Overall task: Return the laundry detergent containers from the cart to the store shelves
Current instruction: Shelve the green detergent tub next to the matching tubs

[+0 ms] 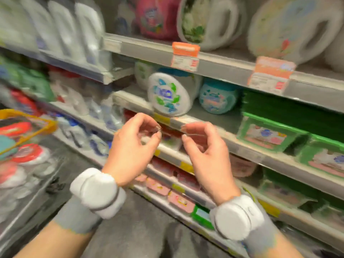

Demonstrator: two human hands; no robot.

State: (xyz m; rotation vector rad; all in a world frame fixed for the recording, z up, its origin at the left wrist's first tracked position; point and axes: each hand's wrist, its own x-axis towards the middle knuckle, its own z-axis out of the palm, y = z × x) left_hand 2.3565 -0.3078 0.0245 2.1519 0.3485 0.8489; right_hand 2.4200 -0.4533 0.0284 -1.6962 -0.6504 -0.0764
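Blurrily, grey metal store shelves [219, 144] run in tiers across the whole view, slanting from upper left to lower right. On the top shelf stand big white detergent jugs with moulded handles [210, 23] and a pink jug [158, 15]. On the shelf below, a round white tub of laundry pods with a blue and green label [170, 94] sits tipped onto its side right at the shelf's front edge, its lid facing me. Just beside it, further back, is a smaller teal tub [217, 97]. Toward the right end of that shelf are green-lidded rectangular plastic boxes [268, 133]. Orange and white price tags [185, 54] hang from the front edge of the shelf above.

At the left edge of the view is the shopping cart with a yellow rim [44, 125]. Inside it lie several round white containers with red lids [28, 153], too blurred to count.

Both of my bare hands are raised in front of the shelf edge, just below the white tub and not touching it. My left hand [134, 146] has its fingers loosely curled with thumb and forefinger tips near each other, holding nothing. My right hand [202, 146] mirrors it, fingers loosely curled and empty. The two hands are close together but apart. Each wrist wears a white padded band over a grey cuff [96, 192].
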